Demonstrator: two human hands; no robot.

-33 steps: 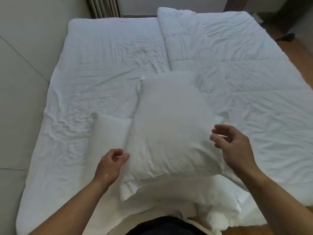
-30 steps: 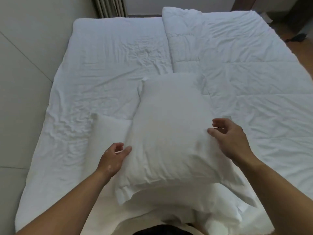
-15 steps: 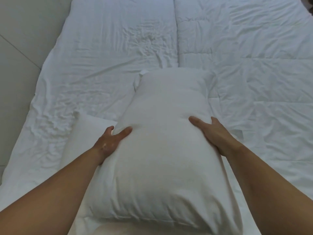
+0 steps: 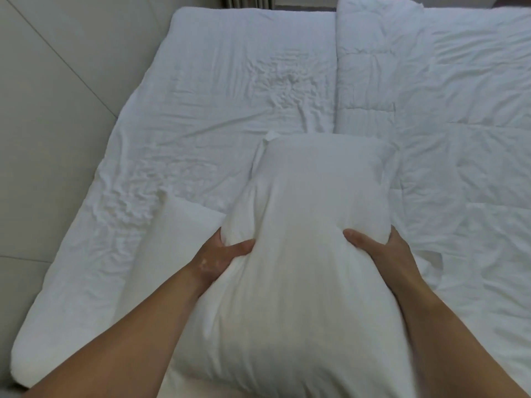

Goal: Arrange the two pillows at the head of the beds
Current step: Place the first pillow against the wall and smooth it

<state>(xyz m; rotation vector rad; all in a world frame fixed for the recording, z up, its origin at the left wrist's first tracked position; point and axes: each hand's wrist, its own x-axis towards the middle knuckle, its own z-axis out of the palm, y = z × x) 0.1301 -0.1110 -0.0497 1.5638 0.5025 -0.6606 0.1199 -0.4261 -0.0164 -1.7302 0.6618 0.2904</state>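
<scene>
A large white pillow (image 4: 304, 254) lies lengthwise in front of me on the white bed (image 4: 218, 90). My left hand (image 4: 221, 255) grips its left side and my right hand (image 4: 382, 251) grips its right side, and the fabric bunches in between the two thumbs. A second white pillow (image 4: 172, 239) lies flat at the left, partly hidden under the first pillow and my left arm.
A folded white duvet (image 4: 445, 96) covers the right half of the bed. A pale tiled floor (image 4: 51, 110) runs along the bed's left edge. A strip of curtain (image 4: 247, 0) shows at the top.
Both hands went from hovering open beside the big pillow to closing on its two sides. The pillow is now squeezed and bunched between them.
</scene>
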